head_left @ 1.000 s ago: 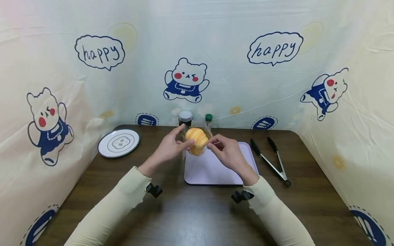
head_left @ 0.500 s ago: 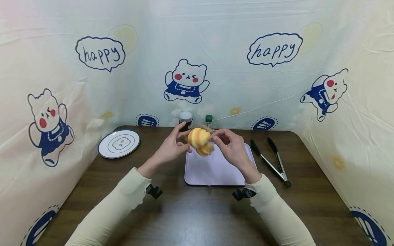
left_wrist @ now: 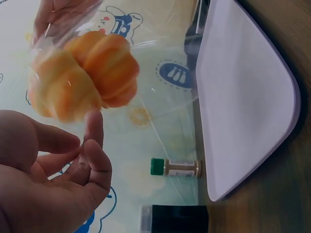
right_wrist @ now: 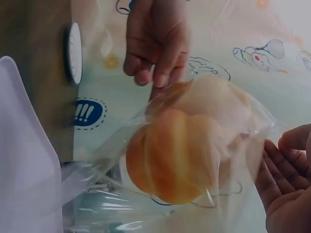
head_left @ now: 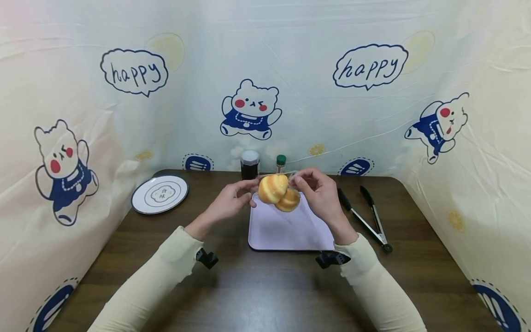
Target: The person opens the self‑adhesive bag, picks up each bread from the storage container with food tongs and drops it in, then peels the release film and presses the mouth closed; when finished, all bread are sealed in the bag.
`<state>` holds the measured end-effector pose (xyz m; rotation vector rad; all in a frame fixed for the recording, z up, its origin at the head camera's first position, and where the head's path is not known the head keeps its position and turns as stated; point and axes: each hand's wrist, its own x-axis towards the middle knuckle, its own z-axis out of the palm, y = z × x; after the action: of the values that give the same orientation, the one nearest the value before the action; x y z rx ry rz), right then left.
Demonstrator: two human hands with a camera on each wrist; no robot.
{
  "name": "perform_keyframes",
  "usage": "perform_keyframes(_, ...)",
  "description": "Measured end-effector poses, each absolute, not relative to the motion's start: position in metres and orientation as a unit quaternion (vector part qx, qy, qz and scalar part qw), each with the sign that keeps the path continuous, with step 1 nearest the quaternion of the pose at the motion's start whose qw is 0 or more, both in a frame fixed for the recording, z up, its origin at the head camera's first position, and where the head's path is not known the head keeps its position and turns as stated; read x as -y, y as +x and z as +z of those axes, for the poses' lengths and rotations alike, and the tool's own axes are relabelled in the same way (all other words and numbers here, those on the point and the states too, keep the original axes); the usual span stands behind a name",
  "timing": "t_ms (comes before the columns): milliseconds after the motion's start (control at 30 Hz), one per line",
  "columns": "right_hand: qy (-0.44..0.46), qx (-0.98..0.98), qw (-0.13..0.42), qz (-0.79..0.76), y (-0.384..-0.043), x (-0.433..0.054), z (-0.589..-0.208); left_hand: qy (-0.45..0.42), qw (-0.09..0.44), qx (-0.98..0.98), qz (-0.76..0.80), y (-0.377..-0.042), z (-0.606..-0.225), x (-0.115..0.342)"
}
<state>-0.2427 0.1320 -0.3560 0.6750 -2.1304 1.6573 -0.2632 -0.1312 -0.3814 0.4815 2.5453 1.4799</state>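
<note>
1. R hand [head_left: 318, 193]: thumb & fingertips pinch film of clear plastic bag [right_wrist: 243, 141], at the bag's edge nearest that hand.
2. L hand [head_left: 229, 198]: opp. side of bag, fingers part-bent, one fingertip touching or just beside the film. Can't tell if it pinches any film or only steadies.
3. Buns: two ridged croissant-style ones inside bag, btwn the hands & off the table. Front bun [head_left: 272, 189] is nearer L hand; rear bun [head_left: 289, 201] sits partly behind it, twd R hand. They touch.
4. Below grip: lilac tray [head_left: 290, 235]; loose film trails down twd it (R wrist view). Bag mouth: can't make out.
5. Beyond grip: dark jar w/ pale lid [head_left: 250, 168], then green-capped shaker bottle [left_wrist: 181, 168] to its R. R of grip: black-handled tongs [head_left: 365, 222], lying spread. Well L of grip: dark-rimmed white plate [head_left: 178, 198].
6. Step in hand, prob.: handling bagged buns mid-air, maybe feeling for the mouth.
7. Next move calls for firm R pinch, a sure L hold on film & bag kept over tray, lest buns slide to one end & tug film loose.
</note>
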Motion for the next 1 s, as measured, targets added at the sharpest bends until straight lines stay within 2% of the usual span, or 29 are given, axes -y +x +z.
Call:
perform_keyframes(400,0.232,0.706,0.181,0.644,-0.245,-0.139,-0.349,0.187,0.065,-0.865,0.461,-0.264,-0.380,0.132)
perform_keyframes(633,0.224,0.696,0.190,0.655,-0.248,-0.144,-0.349,0.215,0.088,-0.843,0.486,-0.263,-0.378,0.133)
perform_keyframes(1000,0.217,0.683,0.197,0.669,-0.247,-0.145,-0.348,0.220,0.087,-0.833,0.500,-0.260,-0.376,0.131)
